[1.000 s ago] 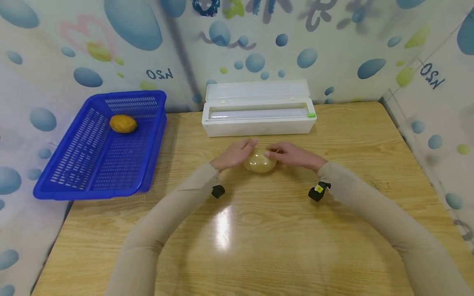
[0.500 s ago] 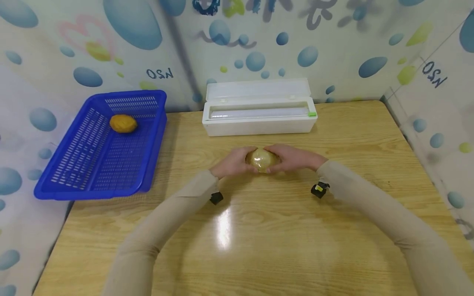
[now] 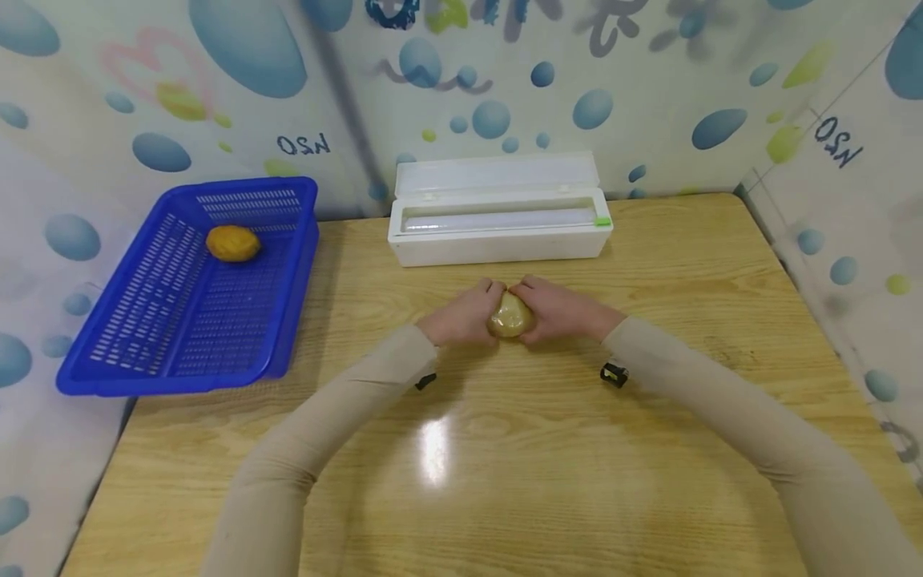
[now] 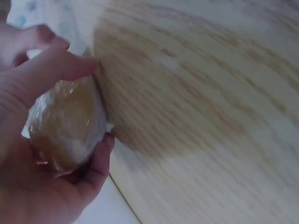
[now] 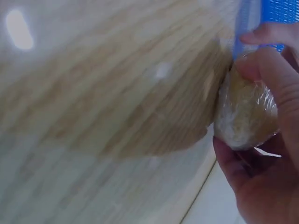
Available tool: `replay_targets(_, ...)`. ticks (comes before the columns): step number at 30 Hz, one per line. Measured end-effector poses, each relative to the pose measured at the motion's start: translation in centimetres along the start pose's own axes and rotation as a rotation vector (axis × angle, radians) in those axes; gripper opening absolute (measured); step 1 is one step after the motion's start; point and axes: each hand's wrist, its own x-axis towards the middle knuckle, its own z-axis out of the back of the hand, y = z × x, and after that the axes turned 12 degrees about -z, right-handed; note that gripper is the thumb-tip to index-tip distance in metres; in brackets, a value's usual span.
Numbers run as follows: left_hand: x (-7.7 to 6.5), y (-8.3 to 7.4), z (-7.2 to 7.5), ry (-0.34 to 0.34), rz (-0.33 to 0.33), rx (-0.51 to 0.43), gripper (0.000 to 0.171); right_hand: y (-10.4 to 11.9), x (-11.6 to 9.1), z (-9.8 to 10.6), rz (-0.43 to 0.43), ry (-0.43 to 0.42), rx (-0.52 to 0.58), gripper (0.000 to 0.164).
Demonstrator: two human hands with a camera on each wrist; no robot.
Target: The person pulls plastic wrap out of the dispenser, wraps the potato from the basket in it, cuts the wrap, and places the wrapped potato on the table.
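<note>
Between my two hands is a rounded yellowish fruit (image 3: 511, 316) wrapped in shiny cling film, over the middle of the table. My left hand (image 3: 465, 315) grips its left side, thumb on the near side and fingers round the far side. From the right, my right hand (image 3: 558, 311) holds it the same way, the fingertips of both hands nearly meeting. In the left wrist view the wrapped fruit (image 4: 70, 121) shows crinkled film between thumb and fingers. Film also creases over the fruit (image 5: 245, 112) in the right wrist view. Palms and fingers hide its ends.
Behind the hands stands a white cling film box (image 3: 501, 250), lid raised, with a roll inside and a green slider at its right end. A blue plastic basket (image 3: 288, 320) on the left holds one yellow fruit (image 3: 233, 243). A patterned wall backs the wooden table (image 3: 519, 481).
My hands have gone from touching the top sides of the wrapped fruit to gripping round it. They have drawn closer together, and less of the fruit shows now.
</note>
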Motion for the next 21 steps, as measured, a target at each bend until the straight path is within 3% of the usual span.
replay_targets(5,0.35,0.22,-0.13,0.044,-0.03,0.07,0.074,0.35,0.13,-0.06,-0.029,0.017,0.015,0.075)
replay_targets(10,0.41,0.51,0.17,0.06,-0.05,-0.009,0.072,0.42,0.29,-0.29,-0.042,-0.008,0.003,0.071)
replay_targets(16,0.46,0.49,0.28,0.075,-0.036,-0.051,0.073,0.02,0.45,-0.31,0.014,0.002,-0.002,0.074)
replay_targets(21,0.3,0.59,-0.24,0.023,-0.039,-0.057,0.073,-0.12,0.6,-0.43,0.046,0.006,0.014,0.07)
